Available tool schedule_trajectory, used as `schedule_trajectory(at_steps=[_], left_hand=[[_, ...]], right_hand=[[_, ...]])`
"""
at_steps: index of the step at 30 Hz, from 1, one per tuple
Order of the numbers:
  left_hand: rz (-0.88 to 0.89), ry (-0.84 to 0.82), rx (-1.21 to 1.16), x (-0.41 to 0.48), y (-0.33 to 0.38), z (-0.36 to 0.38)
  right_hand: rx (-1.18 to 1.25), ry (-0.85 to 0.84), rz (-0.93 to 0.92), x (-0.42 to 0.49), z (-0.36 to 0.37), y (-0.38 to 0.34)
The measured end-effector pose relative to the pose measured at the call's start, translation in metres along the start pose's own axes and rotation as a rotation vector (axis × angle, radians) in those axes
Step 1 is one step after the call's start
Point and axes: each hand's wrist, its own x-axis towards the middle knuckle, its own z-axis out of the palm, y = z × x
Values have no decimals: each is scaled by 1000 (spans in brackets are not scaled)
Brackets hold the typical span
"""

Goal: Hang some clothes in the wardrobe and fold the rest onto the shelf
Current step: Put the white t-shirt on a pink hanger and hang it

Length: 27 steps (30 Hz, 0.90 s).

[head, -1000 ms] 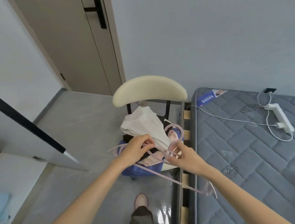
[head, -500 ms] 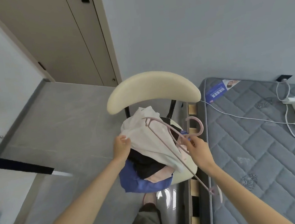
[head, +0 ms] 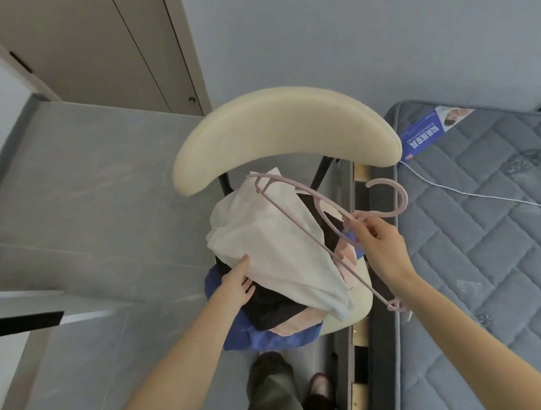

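A pile of clothes lies on a cream chair: a white garment on top, with black, pale pink and blue pieces under it. My left hand is at the white garment's lower left edge, thumb on top and fingers slid beneath it. My right hand pinches a pink plastic hanger just below its hook. The hanger lies slanted across the pile, hook toward the bed.
A grey quilted mattress lies right of the chair, with a white cable across it and bed slats showing beside it. A beige door stands behind. A dark-edged panel juts in at left. My leg is below.
My left hand let go of the hanger and dropped to the white garment's lower edge. My right hand lifted the hanger over the pile. The view came closer to the chair.
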Motion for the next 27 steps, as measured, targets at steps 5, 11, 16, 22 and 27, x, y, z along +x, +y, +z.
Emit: schedule_trajectory(at_steps=[5,11,16,22,27], left_hand=[[178,21,-50,1,-3,4],[518,-139,68,-49,4,24],[669,-323,126,-118,7,61],[772,-474,205,-206,-12,91],[875,-633,278,-279,-41,113]], right_hand=[[28,27,0,-7,-4,6],[26,63,-22,-34,-28,10],[71,151,-63,-71,-70,7],[109,185,-76,-120,-127,17],[220,102,-208,-170,-162,5]])
